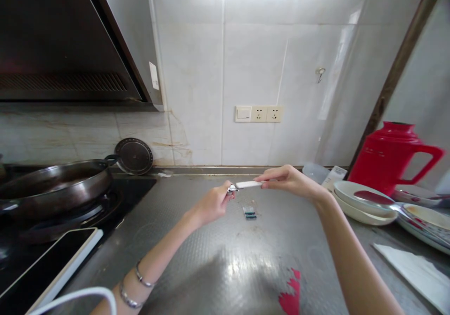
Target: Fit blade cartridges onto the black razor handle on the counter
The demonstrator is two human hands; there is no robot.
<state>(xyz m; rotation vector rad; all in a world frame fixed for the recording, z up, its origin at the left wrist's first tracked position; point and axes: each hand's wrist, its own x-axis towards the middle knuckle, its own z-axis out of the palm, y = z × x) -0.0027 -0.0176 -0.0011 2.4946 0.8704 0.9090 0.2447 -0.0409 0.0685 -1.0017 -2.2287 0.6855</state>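
Near the middle of the view, my left hand (214, 204) is closed round a small shiny metal item (232, 189). My right hand (283, 180) pinches the right end of a short white stick-like object (248, 184) between thumb and fingers. The left end of the white object meets the metal item, and both are held above the grey metal counter (197, 277). Below them on the counter lie small dark green and clear pieces (250, 214), too small to identify.
A pan (59, 188) sits on the stove at left, with a phone (52, 270) and white cable (80, 290) in front. At right stand a red jug (385, 158), stacked dishes (362, 205) and white paper (415, 273). A torn red piece (291, 297) lies near the front.
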